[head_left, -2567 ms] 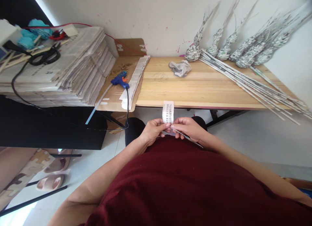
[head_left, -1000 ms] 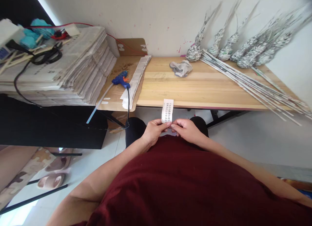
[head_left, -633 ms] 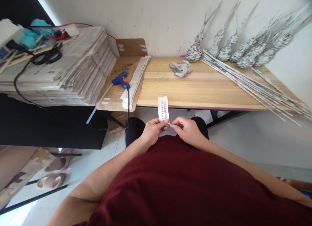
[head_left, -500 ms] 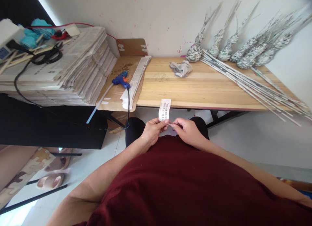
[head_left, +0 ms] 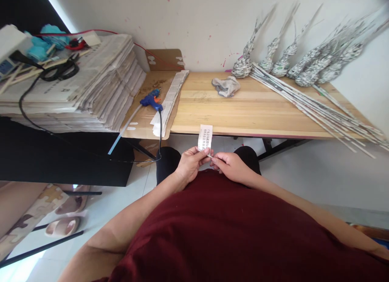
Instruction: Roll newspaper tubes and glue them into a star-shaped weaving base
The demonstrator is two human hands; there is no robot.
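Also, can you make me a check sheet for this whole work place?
Surface: wooden table, faint dark marks.
Things: left hand holds printed strip; right hand pinches thin piece beside it.
Clutter: newspapers, rag, paper rods.
Hands: close together, bare; no injury seen.
Cables: glue gun's black cable hangs past the table's front edge.
Surroundings: pink specks on wall; slippers on floor.

We find the scene moderately bright and evenly lit, shadows soft. Glare whitens the glossy pale floor tiles (head_left: 30,261) at eight o'clock. We record wide-angle stretching at the edges, softened tips on the black-and-white woven paper forms (head_left: 313,69) at two, and slightly blurred print on the small white paper strip (head_left: 205,137) near centre.
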